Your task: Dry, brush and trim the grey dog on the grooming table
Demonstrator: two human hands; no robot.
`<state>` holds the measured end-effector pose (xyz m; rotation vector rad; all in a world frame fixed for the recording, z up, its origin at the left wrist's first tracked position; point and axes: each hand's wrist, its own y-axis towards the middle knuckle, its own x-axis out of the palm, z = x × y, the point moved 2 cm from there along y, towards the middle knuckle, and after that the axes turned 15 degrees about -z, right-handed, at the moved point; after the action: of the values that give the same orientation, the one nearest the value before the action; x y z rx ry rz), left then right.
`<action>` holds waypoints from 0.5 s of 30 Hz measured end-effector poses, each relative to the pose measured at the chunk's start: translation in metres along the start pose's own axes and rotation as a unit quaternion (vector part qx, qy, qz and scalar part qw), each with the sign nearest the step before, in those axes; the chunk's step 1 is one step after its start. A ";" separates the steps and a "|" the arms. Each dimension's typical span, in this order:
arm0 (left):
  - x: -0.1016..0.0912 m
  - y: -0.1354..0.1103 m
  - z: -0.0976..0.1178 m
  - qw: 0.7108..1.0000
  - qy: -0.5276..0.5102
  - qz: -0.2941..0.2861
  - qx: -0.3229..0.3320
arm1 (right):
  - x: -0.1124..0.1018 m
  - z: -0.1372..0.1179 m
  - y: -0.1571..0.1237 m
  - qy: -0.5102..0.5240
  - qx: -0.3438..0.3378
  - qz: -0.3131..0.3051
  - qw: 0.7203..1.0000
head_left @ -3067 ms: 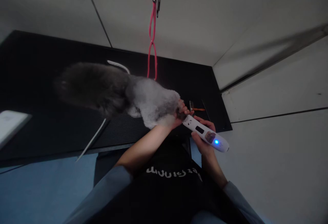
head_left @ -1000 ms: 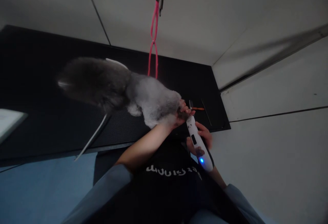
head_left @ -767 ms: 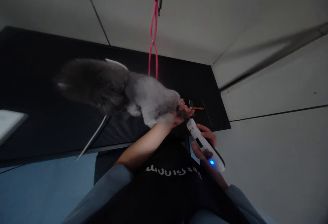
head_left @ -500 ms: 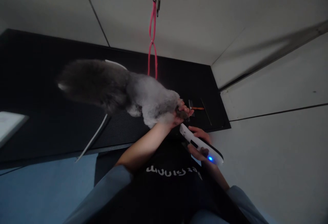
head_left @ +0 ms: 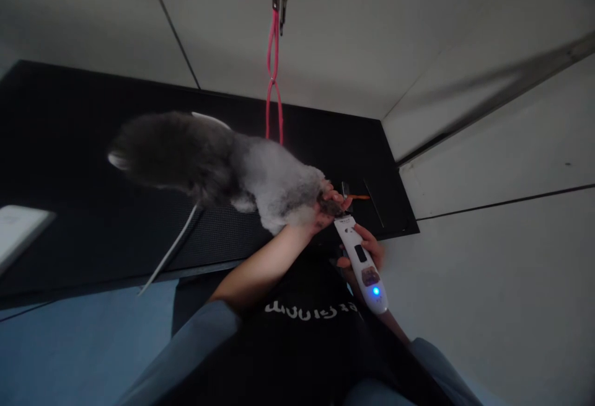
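Observation:
A grey, fluffy dog stands on a black grooming table, its coat dark on the left and pale on the right. At its right end my left hand is closed around a dark paw. My right hand grips a white cordless hair clipper with a lit blue light, the buttons facing up. The clipper's blade end is right by the paw and the left fingertips; whether it touches cannot be told. Part of the right hand is hidden beneath the clipper.
A pink grooming loop with a metal clip hangs behind the dog. Beyond the paw, an orange-handled tool and a thin rod lie on the black table. A white box sits at left, and a pale cord crosses the front edge.
My right hand has turned the clipper more upright, its buttons now facing me, and brought its blade end up closer to the paw. The left hand keeps its hold.

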<state>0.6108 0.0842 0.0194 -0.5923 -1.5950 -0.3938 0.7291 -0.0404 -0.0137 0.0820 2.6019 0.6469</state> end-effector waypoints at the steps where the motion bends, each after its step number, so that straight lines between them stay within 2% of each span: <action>1: 0.000 0.000 0.000 1.000 0.004 -0.004 0.003 | 0.001 0.003 -0.001 -0.004 -0.019 0.006 1.000; 3: 0.000 0.000 0.000 1.000 0.013 -0.015 0.008 | 0.002 0.010 -0.003 -0.014 -0.042 0.016 0.999; 8: -0.005 0.003 0.000 0.999 0.027 -0.029 0.011 | 0.002 0.018 -0.006 -0.065 -0.045 0.036 0.996; 15: -0.008 0.003 0.001 0.997 0.048 -0.056 0.014 | 0.003 0.006 0.005 -0.112 -0.115 -0.006 0.987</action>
<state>0.6124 0.0859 0.0108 -0.4579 -1.5437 -0.4751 0.7288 -0.0325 -0.0174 0.0624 2.2956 0.8770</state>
